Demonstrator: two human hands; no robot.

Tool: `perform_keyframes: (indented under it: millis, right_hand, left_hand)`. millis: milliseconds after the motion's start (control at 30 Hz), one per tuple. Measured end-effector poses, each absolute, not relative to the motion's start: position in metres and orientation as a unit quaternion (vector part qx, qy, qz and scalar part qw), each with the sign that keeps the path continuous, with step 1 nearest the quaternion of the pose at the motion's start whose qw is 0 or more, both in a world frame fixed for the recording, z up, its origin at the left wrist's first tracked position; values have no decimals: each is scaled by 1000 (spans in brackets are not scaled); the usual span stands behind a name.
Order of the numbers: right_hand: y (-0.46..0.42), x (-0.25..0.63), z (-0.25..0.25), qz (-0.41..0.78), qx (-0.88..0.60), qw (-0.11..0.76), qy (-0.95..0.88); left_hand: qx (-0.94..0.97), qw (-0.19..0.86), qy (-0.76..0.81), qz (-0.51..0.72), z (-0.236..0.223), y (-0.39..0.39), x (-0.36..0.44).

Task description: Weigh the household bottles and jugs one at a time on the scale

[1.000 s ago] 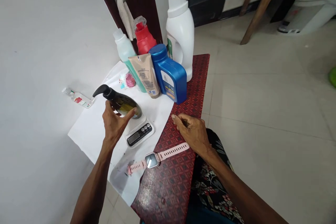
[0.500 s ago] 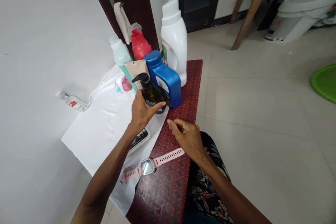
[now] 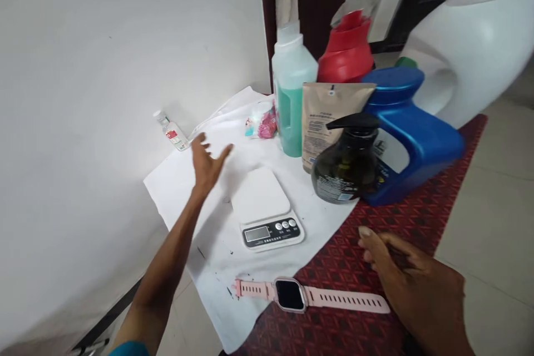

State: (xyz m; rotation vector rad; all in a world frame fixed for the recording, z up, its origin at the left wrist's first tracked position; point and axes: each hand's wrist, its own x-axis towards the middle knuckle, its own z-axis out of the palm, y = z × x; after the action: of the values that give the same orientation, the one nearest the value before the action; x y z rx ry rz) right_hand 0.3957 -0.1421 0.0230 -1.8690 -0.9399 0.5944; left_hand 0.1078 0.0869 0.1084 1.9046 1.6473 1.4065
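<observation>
Small bottle (image 3: 176,137) sits near left fingers (image 3: 200,143) (label (image 3: 171,134) illegible).

A small clear bottle (image 3: 173,132) with a white cap and red label appears tilted, left of centre in the frame. A white scale (image 3: 261,197) lies flat mid-frame; a dark pump bottle (image 3: 344,169) stands right of centre, nozzle pointing left.

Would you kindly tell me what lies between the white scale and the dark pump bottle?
In the head view, only white cloth shows between the scale and the pump bottle.
</observation>
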Motion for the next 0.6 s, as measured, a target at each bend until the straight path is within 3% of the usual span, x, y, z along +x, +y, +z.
perform_keyframes:
  millis: [133, 367, 600]
  right_hand:
    - [-138, 395, 30, 228, -782, 441, -378]
    - [-131, 393, 30, 191, -811, 418, -362]
    - [-131, 386, 32, 182, -808, 436, -351]
  left_hand:
    - [514, 11, 704, 490, 111, 162, 24]
    - [463, 56, 770, 435, 110, 247, -14]
    - [455, 43, 777, 433, 103, 260, -26]
